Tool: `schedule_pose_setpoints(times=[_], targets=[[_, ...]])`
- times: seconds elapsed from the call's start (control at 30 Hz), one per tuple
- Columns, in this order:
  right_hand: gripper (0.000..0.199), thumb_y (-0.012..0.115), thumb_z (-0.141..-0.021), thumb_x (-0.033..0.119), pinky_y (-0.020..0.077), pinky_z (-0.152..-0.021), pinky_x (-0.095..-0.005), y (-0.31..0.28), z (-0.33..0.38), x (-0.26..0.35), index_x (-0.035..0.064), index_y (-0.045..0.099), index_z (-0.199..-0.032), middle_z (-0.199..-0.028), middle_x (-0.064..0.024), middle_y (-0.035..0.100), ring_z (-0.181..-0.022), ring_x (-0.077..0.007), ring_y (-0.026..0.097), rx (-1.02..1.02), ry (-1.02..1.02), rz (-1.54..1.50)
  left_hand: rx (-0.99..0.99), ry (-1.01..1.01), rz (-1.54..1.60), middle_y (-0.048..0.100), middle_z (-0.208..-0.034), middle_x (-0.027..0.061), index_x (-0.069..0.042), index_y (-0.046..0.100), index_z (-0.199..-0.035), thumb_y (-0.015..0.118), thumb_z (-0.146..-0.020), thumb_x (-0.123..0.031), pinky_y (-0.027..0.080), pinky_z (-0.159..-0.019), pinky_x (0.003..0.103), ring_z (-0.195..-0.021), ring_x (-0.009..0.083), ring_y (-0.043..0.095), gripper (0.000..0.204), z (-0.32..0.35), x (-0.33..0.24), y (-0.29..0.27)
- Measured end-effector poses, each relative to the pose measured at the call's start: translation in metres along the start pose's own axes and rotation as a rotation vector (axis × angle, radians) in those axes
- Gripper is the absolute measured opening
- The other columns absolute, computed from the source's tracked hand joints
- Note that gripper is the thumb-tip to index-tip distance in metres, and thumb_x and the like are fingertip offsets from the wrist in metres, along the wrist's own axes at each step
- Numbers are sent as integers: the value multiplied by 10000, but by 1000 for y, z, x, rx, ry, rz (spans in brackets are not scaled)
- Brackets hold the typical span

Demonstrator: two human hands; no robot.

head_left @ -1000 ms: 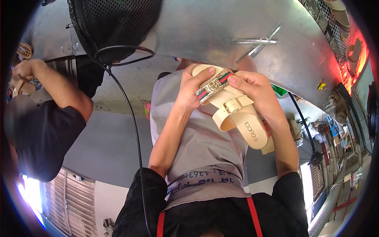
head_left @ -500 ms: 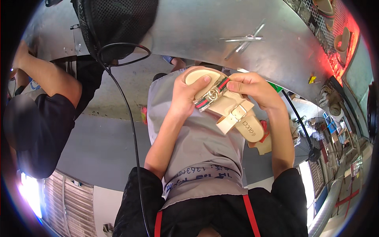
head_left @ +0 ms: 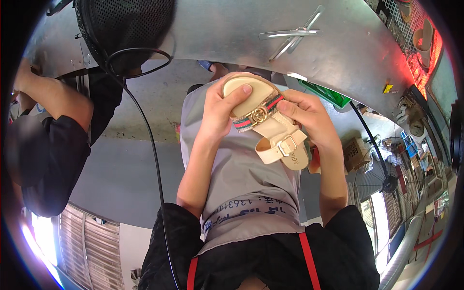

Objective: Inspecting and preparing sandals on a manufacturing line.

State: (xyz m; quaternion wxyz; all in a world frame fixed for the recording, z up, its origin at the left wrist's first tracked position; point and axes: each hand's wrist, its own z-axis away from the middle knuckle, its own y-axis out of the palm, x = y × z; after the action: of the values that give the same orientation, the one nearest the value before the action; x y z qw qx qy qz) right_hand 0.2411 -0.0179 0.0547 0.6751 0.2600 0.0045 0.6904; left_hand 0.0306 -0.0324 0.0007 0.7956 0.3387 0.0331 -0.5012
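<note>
A beige sandal [head_left: 279, 126] is held up in front of my grey apron [head_left: 241, 183], its toe end up and left, its heel down and right. Across its front runs a striped strap [head_left: 257, 114] with a gold-coloured ornament; a beige strap with a square buckle [head_left: 287, 146] crosses further back. My left hand [head_left: 220, 104] grips the toe end, thumb lying on the insole. At the other end of the striped strap, my right hand [head_left: 309, 111] pinches the sandal's edge, thumb on the strap side and fingers partly hidden behind.
Beyond my hands lies a metal worktable [head_left: 217, 29] with crossed clear strips [head_left: 295, 34] and a black mesh bag [head_left: 125, 34] trailing a cable [head_left: 152, 140]. A green crate [head_left: 324, 92] sits below its edge. Sandals lie near a red-glowing conveyor [head_left: 423, 72] at right. A co-worker [head_left: 58, 135] is at left.
The sandal has shifted slightly left and turned so its heel points more downward. Both hands keep hold of it. More of the green crate shows now.
</note>
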Motion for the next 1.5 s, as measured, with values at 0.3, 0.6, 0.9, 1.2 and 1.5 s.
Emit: schedule_pose_setpoints(times=[0.3, 0.6, 0.9, 1.2, 1.5], targets=[[304, 666, -946, 273, 436, -634, -220, 1, -20, -2, -18, 675, -1033, -814, 4, 635, -728, -38, 536, -153, -15, 59, 87, -72, 132, 704, -1018, 141, 52, 640, -1094, 670, -896, -154, 558, -814, 316, -895, 179, 686, 287, -28, 17, -14], [286, 656, -954, 268, 429, -616, -213, 14, -14, -4, -18, 651, -953, -785, 8, 633, -707, -28, 539, -230, 12, 120, 145, -73, 178, 705, -995, 178, 97, 645, -1055, 613, -896, -161, 566, -808, 334, -866, 213, 693, 305, -32, 25, -13], [212, 621, -972, 207, 395, -590, -190, 31, -9, 2, 1, 644, -931, -751, 33, 595, -677, -7, 499, -312, -9, -30, 141, -187, 310, 708, -920, 186, 96, 674, -967, 601, -835, -212, 554, -762, 316, -799, 223, 689, 343, -41, 35, -13], [220, 617, -976, 188, 326, -552, -193, 42, -12, -3, 21, 600, -834, -702, 69, 500, -641, 4, 397, -367, 21, -84, 153, -306, 348, 701, -907, 227, 127, 674, -937, 579, -800, -225, 565, -759, 341, -788, 264, 693, 390, -41, 18, -12], [263, 623, -970, 175, 301, -548, -204, 54, -19, -7, 29, 559, -761, -684, 76, 451, -636, -3, 361, -459, -3, -83, 48, -489, 454, 705, -876, 236, 144, 675, -916, 568, -817, -162, 575, -710, 348, -740, 265, 702, 339, -48, 30, -28]])
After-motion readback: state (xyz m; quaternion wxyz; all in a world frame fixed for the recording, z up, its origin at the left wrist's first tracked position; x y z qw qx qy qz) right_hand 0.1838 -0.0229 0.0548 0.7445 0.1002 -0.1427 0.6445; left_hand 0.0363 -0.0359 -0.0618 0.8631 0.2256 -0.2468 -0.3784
